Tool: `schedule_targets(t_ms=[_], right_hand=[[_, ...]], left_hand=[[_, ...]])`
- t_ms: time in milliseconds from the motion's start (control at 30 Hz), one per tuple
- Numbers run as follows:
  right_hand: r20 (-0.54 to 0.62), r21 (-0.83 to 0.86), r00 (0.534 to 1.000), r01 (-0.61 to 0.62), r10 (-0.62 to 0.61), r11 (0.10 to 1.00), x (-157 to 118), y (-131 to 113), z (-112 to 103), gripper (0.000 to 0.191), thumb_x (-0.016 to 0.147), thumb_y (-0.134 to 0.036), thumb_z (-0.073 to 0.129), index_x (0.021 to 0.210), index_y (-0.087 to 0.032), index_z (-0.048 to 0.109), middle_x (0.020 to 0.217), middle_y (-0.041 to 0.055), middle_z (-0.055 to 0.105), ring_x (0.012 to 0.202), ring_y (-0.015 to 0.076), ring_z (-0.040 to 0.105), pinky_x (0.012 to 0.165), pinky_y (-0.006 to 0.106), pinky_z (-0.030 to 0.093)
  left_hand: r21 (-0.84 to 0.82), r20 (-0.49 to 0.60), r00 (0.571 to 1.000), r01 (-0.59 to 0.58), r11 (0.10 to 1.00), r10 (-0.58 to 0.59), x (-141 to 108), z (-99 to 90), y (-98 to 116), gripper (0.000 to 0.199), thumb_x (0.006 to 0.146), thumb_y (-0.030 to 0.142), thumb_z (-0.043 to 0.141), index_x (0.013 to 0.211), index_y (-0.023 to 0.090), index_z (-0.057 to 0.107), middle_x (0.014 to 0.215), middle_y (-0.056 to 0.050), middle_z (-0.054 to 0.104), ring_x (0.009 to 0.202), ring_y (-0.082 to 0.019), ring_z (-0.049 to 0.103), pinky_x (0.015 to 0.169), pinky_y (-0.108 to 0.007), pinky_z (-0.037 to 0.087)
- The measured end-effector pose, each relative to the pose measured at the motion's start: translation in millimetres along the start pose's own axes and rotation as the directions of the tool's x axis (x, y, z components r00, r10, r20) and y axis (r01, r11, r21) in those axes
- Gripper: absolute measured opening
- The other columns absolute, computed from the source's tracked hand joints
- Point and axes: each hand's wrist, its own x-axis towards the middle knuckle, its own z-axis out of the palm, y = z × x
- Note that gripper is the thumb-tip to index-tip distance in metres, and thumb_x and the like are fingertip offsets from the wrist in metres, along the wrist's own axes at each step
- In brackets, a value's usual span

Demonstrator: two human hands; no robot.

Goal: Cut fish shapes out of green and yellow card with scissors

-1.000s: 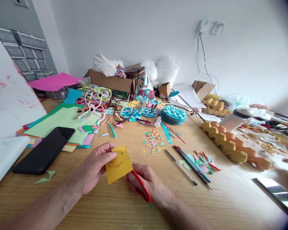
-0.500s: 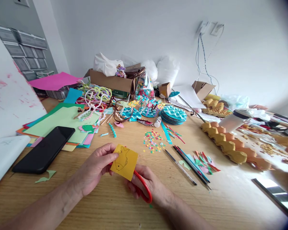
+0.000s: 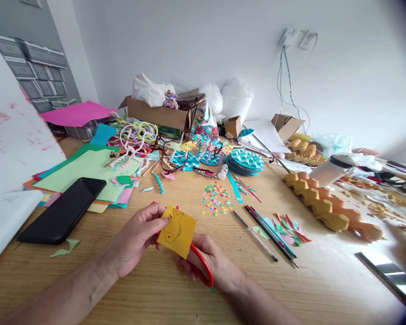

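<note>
Between thumb and fingers, my left hand (image 3: 144,232) pinches the left edge of a yellow paper square (image 3: 181,239) with a fish drawn on it in dark line. My right hand (image 3: 209,259) is closed around the red handles of a pair of scissors (image 3: 206,266). The scissor blades are hidden behind the paper, so I cannot see whether they touch it. A bit of red (image 3: 177,207) shows just behind the paper's top edge.
Left lie a black phone (image 3: 66,210) and stacked coloured paper (image 3: 88,169). Paper dots (image 3: 216,198), pencils (image 3: 270,234) and paper scraps (image 3: 289,230) lie to the right. Farther off are blue scalloped discs (image 3: 244,161) and an egg-carton strip (image 3: 318,203). A blurred shape sits at the right edge.
The yellow paper has shifted slightly right and down with my left hand. More red shows behind its top edge. My right hand keeps its hold on the scissors.
</note>
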Motion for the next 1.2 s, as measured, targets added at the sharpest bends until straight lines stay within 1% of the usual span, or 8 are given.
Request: schedule_targets(t_ms=[200, 333, 467, 700, 900, 1200], right_hand=[[0.009, -0.011, 1.0, -0.018, 0.018, 1.0, -0.9, -4.0, -0.1, 0.041, 0.083, -0.052, 0.051, 0.072, -0.013, 0.056, 0.053, -0.0046, 0.043, 0.041, 0.0041, 0.038, 0.04, 0.016, 0.028], [0.008, -0.015, 1.0, -0.029, 0.029, 0.999, -1.1, -6.5, 0.7, 0.041, 0.082, -0.053, 0.05, 0.071, -0.014, 0.053, 0.054, -0.0045, 0.043, 0.042, 0.0042, 0.038, 0.04, 0.016, 0.028], [0.013, -0.015, 1.0, -0.023, 0.024, 1.0, -0.4, -7.4, 0.9, 0.041, 0.082, -0.053, 0.05, 0.071, -0.014, 0.049, 0.054, -0.0047, 0.042, 0.042, 0.0042, 0.037, 0.04, 0.016, 0.027], [0.007, -0.041, 1.0, -0.024, 0.024, 0.999, -1.6, -6.5, 0.9, 0.039, 0.084, -0.051, 0.048, 0.07, -0.015, 0.049, 0.053, -0.005, 0.042, 0.041, 0.0041, 0.036, 0.039, 0.015, 0.027], [-0.001, -0.071, 1.0, -0.001, 0.001, 0.997, -1.7, -5.1, 1.1, 0.04, 0.086, -0.051, 0.045, 0.069, -0.015, 0.049, 0.051, -0.0052, 0.041, 0.041, 0.0041, 0.035, 0.038, 0.015, 0.027], [-0.01, -0.126, 0.998, 0.061, -0.063, 0.99, -2.9, -10.0, 3.1, 0.049, 0.086, -0.058, 0.042, 0.075, -0.013, 0.058, 0.05, -0.0052, 0.039, 0.041, 0.0046, 0.033, 0.039, 0.015, 0.027]], left_hand=[[-0.001, -0.001, 1.0, 0.001, 1.0, -0.001, 0.9, -0.4, -1.6, 0.01, 0.073, 0.028, 0.063, 0.073, 0.018, 0.059, 0.066, 0.003, 0.057, 0.055, -0.009, 0.047, 0.041, -0.016, 0.037], [0.013, -0.007, 1.0, -0.003, 1.0, 0.003, 1.3, 0.8, -0.1, 0.012, 0.072, 0.028, 0.064, 0.071, 0.017, 0.058, 0.063, 0.003, 0.056, 0.053, -0.008, 0.046, 0.04, -0.015, 0.036], [0.024, -0.014, 1.0, -0.008, 1.0, 0.009, 1.5, 1.9, 0.8, 0.013, 0.072, 0.029, 0.064, 0.07, 0.017, 0.057, 0.062, 0.004, 0.056, 0.052, -0.008, 0.046, 0.04, -0.015, 0.036], [0.026, -0.01, 1.0, -0.002, 1.0, 0.003, 0.8, 1.9, 0.7, 0.013, 0.072, 0.029, 0.063, 0.07, 0.017, 0.057, 0.062, 0.004, 0.055, 0.052, -0.008, 0.046, 0.039, -0.015, 0.036], [0.026, -0.008, 1.0, -0.008, 1.0, 0.009, 1.4, 3.2, 1.1, 0.014, 0.071, 0.029, 0.063, 0.07, 0.017, 0.057, 0.062, 0.004, 0.055, 0.052, -0.008, 0.046, 0.039, -0.015, 0.036], [0.012, -0.004, 1.0, -0.001, 1.0, 0.001, 1.2, 1.6, 0.1, 0.016, 0.07, 0.031, 0.066, 0.071, 0.017, 0.058, 0.063, 0.003, 0.056, 0.052, -0.008, 0.047, 0.04, -0.016, 0.036]])
